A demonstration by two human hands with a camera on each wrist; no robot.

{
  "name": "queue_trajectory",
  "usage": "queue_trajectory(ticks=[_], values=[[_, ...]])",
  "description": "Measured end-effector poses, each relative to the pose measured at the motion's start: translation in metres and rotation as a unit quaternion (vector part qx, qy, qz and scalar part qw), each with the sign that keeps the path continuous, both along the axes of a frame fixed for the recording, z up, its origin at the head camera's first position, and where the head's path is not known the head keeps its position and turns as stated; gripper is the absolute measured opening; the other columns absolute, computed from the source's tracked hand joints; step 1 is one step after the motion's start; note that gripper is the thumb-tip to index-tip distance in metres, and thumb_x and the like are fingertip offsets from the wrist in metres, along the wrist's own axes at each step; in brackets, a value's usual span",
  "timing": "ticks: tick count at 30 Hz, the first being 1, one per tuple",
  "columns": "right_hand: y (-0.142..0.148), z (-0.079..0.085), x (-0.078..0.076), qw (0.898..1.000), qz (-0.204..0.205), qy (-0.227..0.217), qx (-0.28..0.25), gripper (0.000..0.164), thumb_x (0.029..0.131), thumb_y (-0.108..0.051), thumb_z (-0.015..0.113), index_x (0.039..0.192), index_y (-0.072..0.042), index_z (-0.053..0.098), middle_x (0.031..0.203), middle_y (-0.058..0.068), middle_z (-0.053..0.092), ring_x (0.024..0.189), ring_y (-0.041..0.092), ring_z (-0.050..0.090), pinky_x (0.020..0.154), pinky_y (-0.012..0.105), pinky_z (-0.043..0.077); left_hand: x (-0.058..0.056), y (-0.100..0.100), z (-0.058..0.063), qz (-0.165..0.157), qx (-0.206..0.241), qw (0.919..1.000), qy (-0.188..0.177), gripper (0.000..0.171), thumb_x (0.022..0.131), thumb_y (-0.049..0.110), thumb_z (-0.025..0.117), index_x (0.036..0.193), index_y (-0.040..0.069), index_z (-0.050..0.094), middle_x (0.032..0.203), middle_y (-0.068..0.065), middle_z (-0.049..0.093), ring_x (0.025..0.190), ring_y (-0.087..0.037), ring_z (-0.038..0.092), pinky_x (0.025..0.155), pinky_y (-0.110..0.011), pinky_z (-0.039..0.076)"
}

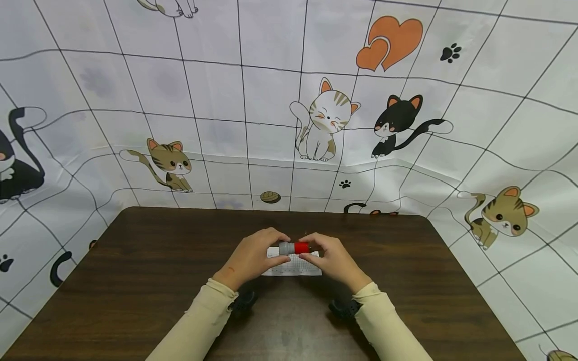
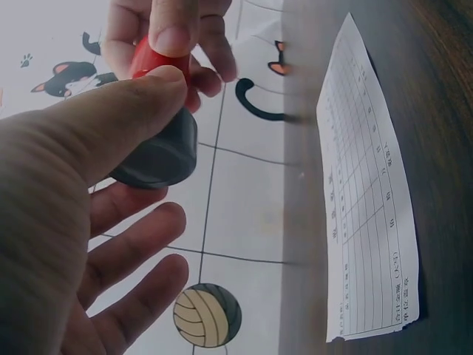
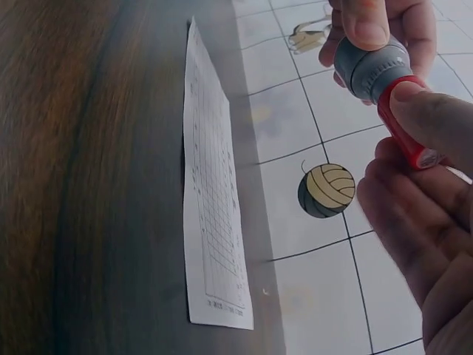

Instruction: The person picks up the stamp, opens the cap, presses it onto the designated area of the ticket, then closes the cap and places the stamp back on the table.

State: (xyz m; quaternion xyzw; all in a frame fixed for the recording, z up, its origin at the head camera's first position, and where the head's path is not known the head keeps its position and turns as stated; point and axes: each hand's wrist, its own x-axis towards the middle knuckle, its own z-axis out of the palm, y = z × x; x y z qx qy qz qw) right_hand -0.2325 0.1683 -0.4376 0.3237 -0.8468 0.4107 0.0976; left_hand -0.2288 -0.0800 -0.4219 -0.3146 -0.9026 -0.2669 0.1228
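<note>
Both hands hold one small cylinder in the air in front of me, with a wider ribbed grey head [image 3: 360,68] and a narrower red body [image 3: 395,122]. Its exact kind is unclear. My left hand [image 1: 250,258] pinches the grey head between thumb and fingers, its other fingers spread apart in the left wrist view. From the other side, my right hand [image 1: 336,259] pinches the red body [image 1: 301,247]. A printed paper sheet [image 1: 293,268] with a ruled grid lies beneath the hands, partly hidden by them in the head view.
The paper lies on a dark brown wooden table [image 1: 171,260]. Behind and beside the table hangs a white sheet [image 1: 266,95] with a line grid, cartoon cats and hearts. Dark wrist devices [image 1: 244,301] sit below both hands.
</note>
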Motion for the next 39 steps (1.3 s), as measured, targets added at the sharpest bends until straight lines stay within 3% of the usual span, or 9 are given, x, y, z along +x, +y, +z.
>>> queue_trajectory(ticks=[4, 10, 21, 29, 39], values=[[0.0003, -0.0016, -0.0006, 0.999, 0.006, -0.017, -0.042, 0.031, 0.09, -0.005, 0.08, 0.119, -0.007, 0.072, 0.112, 0.01, 0.075, 0.096, 0.026, 0.074, 0.081, 0.051, 0.062, -0.0011, -0.0005, 0.0001, 0.001, 0.007, 0.9999, -0.01, 0.047, 0.087, 0.035, 0.085, 0.128, 0.018, 0.069, 0.121, 0.004, 0.069, 0.106, -0.016, 0.068, 0.095, -0.036, 0.058], [0.0015, -0.0066, -0.0025, 0.996, 0.008, -0.05, -0.07, 0.031, 0.09, -0.006, 0.08, 0.12, -0.004, 0.071, 0.115, 0.014, 0.075, 0.097, 0.031, 0.074, 0.081, 0.039, 0.062, -0.001, -0.0002, 0.0009, 0.011, 0.006, 0.9998, -0.014, 0.046, 0.086, 0.035, 0.086, 0.125, 0.017, 0.069, 0.122, 0.002, 0.07, 0.11, -0.021, 0.069, 0.097, -0.04, 0.057], [0.0007, -0.008, -0.004, 0.997, 0.027, -0.043, -0.056, 0.03, 0.092, -0.005, 0.078, 0.12, -0.001, 0.07, 0.114, 0.02, 0.073, 0.098, 0.027, 0.074, 0.081, 0.048, 0.062, 0.0015, -0.0034, 0.0046, -0.001, -0.01, 0.9998, 0.018, 0.044, 0.086, 0.031, 0.086, 0.125, 0.016, 0.071, 0.119, 0.001, 0.072, 0.109, -0.017, 0.068, 0.096, -0.038, 0.058], [0.001, -0.0081, -0.0056, 0.998, 0.043, -0.033, -0.038, 0.027, 0.093, -0.01, 0.077, 0.119, -0.009, 0.071, 0.11, 0.017, 0.074, 0.095, 0.019, 0.07, 0.072, 0.04, 0.059, -0.0004, -0.0069, 0.002, -0.03, 0.004, 0.9993, 0.022, 0.044, 0.086, 0.027, 0.086, 0.125, 0.015, 0.07, 0.117, 0.002, 0.071, 0.107, -0.015, 0.067, 0.094, -0.037, 0.058], [0.0008, -0.0048, -0.0024, 0.999, 0.024, -0.02, -0.026, 0.026, 0.09, -0.011, 0.081, 0.115, -0.012, 0.071, 0.103, 0.008, 0.075, 0.088, 0.014, 0.069, 0.067, 0.038, 0.058, -0.0025, -0.0055, -0.0008, -0.005, -0.009, 0.9991, 0.042, 0.042, 0.081, 0.035, 0.09, 0.115, 0.016, 0.073, 0.109, 0.004, 0.072, 0.098, -0.011, 0.067, 0.09, -0.033, 0.059]])
